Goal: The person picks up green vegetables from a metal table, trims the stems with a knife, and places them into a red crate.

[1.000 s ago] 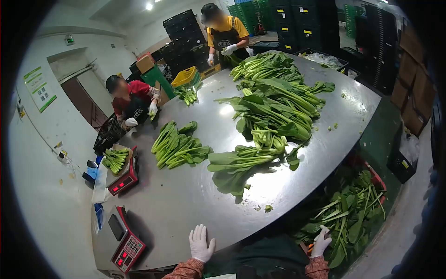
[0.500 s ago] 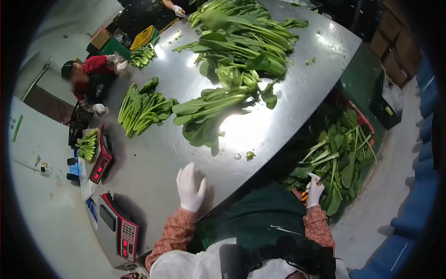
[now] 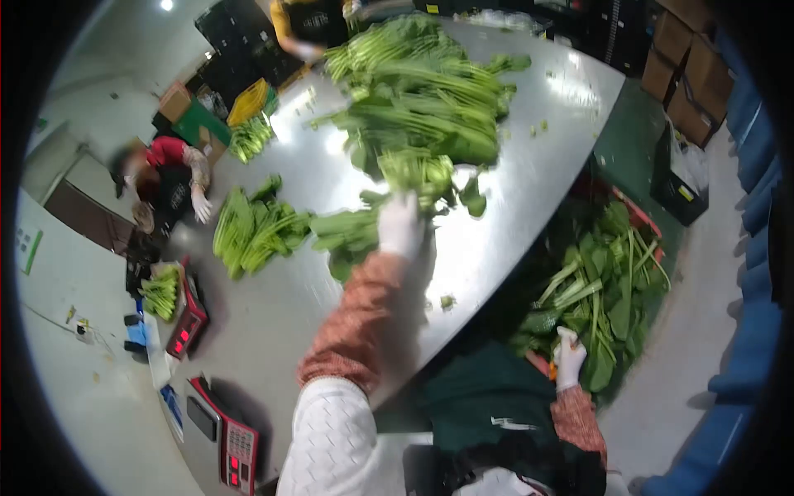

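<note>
My left hand [image 3: 400,225], in a white glove, reaches over the metal table [image 3: 322,306] and lies on a bunch of leafy greens [image 3: 347,231]; its fingers are blurred against the stems. Behind it a large pile of greens [image 3: 430,107] is heaped up. My right hand [image 3: 570,357], also gloved, is closed around an orange-handled tool [image 3: 553,369], mostly hidden by the fingers. It is beside the loose greens [image 3: 608,289] in a red-rimmed container below the table edge.
Two scales [image 3: 225,438] [image 3: 188,318] stand at the left, the farther one bearing greens. Another bunch [image 3: 258,227] lies left of centre. A co-worker in red [image 3: 169,178] is at the left, another person [image 3: 310,25] at the far end. Boxes [image 3: 699,99] stand back right.
My left hand has moved forward from the bare table onto the bunch of greens. My right hand stays near the container. The co-worker's hand at the left has shifted, and the view has tilted.
</note>
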`<state>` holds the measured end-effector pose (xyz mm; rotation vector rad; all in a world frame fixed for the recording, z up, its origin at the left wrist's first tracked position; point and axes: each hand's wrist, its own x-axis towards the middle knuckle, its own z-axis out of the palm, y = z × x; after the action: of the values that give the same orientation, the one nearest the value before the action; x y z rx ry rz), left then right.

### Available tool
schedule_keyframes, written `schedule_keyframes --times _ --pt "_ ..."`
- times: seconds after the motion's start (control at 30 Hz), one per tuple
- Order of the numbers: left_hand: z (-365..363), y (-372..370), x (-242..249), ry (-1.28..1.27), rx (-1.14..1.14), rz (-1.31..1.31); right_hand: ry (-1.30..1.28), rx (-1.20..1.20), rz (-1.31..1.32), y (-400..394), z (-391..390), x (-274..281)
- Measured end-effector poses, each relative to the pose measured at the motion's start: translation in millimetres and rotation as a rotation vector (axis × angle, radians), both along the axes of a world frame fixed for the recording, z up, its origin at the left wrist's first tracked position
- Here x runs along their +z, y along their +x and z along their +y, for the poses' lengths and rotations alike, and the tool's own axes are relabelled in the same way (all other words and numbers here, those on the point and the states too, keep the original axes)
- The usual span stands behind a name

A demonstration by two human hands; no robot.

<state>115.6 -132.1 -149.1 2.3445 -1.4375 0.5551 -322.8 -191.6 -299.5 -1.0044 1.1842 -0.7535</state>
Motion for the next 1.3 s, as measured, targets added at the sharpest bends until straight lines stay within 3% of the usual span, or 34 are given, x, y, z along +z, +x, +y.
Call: schedule_keyframes --times 0.07,0.13,0.23,0.5,0.6,0.73,0.77,0.8,0.83,0.87,0.93,1.0,1.07,1.23,1.3 --pt "0 5 -14 -0.115 -0.012 -0.175 -0.04 -0.001 0.06 -4 -2 -8" --pt "15 2 -17 0.065 -0.043 -0.055 -0.025 -0.035 0.055 -7 -2 -4" --pt "23 -7 -9 0.088 -0.087 -0.078 -0.008 -0.037 0.069 -6 -4 -4" --pt "11 -42 66 -0.09 -0.26 -0.313 -0.02 -0.016 0.057 -5 -3 -6" --pt "-3 -64 88 -0.032 -0.204 -0.373 -0.02 -0.01 0.026 -5 -4 -5" --pt "-27 -104 101 -0.219 -0.375 0.03 -0.024 0.016 -0.034 1 -10 3" --pt "-31 -118 108 -0.223 -0.407 0.149 0.005 0.018 0.084 10 -15 35" --pt "-33 -132 115 -0.176 -0.429 0.307 -0.072 0.052 0.006 15 -23 49" --pt "-37 -146 120 -0.182 -0.494 0.417 -0.211 0.083 0.042 21 -35 54" --pt "-38 -159 123 -0.109 -0.531 0.516 -0.524 0.143 0.298 22 -44 69" --pt "-42 -188 128 0.045 -0.523 0.725 -0.831 0.082 0.179 34 -56 124" --pt "-54 -201 110 -0.004 -0.727 0.562 -0.929 0.098 0.296 34 -63 183" --pt "-54 -225 112 0.078 -0.624 0.889 -1.019 0.124 0.339 32 -68 213" --pt "-62 -245 99 -0.047 -0.825 0.628 -1.011 0.195 0.412 23 -77 224" --pt "-61 -251 104 0.006 -0.838 0.679 -0.997 0.221 0.42 18 -81 224"
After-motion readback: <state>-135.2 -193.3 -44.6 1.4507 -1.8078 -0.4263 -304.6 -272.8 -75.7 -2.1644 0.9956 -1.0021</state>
